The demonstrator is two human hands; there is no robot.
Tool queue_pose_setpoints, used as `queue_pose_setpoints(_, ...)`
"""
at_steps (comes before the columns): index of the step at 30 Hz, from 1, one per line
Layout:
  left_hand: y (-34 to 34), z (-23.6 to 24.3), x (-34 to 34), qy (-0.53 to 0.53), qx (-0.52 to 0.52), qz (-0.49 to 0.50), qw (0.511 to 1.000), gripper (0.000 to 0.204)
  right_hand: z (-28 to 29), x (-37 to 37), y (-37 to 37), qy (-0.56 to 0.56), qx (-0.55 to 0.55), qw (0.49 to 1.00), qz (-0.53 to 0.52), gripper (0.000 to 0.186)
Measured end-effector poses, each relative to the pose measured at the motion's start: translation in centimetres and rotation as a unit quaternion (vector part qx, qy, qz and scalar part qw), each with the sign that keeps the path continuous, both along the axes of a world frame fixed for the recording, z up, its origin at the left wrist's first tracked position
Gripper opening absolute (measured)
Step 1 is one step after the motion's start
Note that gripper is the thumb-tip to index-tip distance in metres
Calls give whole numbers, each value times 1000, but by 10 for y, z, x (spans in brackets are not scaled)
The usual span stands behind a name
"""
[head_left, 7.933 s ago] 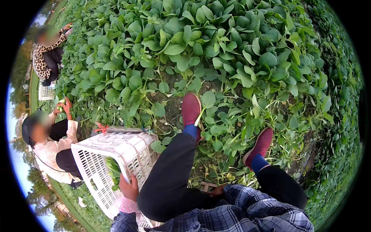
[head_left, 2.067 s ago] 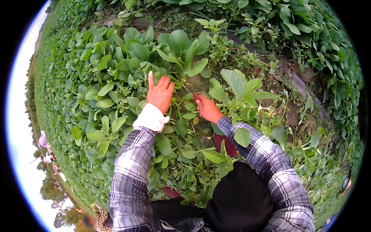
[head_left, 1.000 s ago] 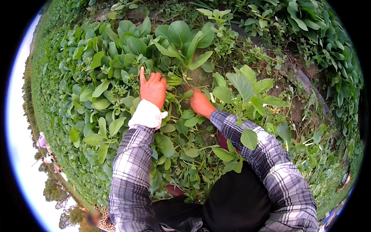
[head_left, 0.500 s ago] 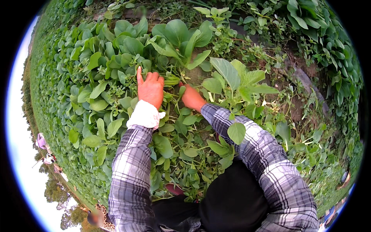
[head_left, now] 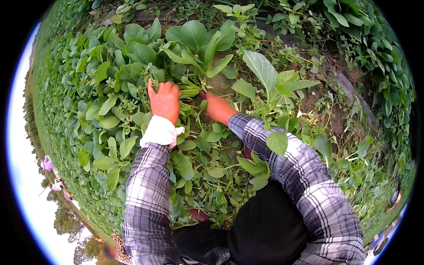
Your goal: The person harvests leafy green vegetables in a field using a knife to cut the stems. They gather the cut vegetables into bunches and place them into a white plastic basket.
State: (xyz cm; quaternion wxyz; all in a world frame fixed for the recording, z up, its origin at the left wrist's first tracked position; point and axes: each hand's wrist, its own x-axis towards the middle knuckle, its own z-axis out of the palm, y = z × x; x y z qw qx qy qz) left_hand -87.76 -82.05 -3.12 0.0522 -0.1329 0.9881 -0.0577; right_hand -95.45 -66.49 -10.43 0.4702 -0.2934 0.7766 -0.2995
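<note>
My left hand (head_left: pixel 164 102) is closed around a leafy green plant (head_left: pixel 190 90), its pale stems sticking out on the right side of the fist. The plant's leaves lie under and beyond the hand among other foliage. Just right of those stems is my right hand (head_left: pixel 218 107), low over the soil with its fingers curled in. A small red thing (head_left: pixel 202 95) shows at its fingertips; most of it is hidden, so its kind cannot be made out. Behind both hands stands a broad-leaved green plant (head_left: pixel 194 37), still upright.
A taller, lighter-leaved plant (head_left: pixel 260 73) rises beside my right wrist. Dense greens (head_left: pixel 88 88) fill the left side. Dark plastic sheeting (head_left: pixel 351 90) lies on soil at the right. Cut leaves are strewn around my knees. Other people (head_left: pixel 47 163) are far off at the left.
The view has shifted a little, and both hands sit slightly further left in it. My right hand is slightly further from the stems, and a bit more of the red thing shows.
</note>
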Motion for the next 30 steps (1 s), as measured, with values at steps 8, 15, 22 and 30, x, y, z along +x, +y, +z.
queue_pose_setpoints(8, -7, -4, 7, 50, 6, 45, 998, 16, -3, 4, 15, -35, 7, 998, -44, 32)
queue_pose_setpoints(15, -9, -6, 2, 72, 33, 85, 993, 17, -9, 12, 13, -32, -38, 991, -122, 32)
queue_pose_setpoints(22, 9, 15, 12, 178, 178, 28, 967, 16, 21, 8, 30, -461, -206, 794, -339, 48)
queue_pose_setpoints(30, 40, 39, 19, 210, 162, -49, 963, 22, 72, 10, 45, -478, -315, 681, -457, 44)
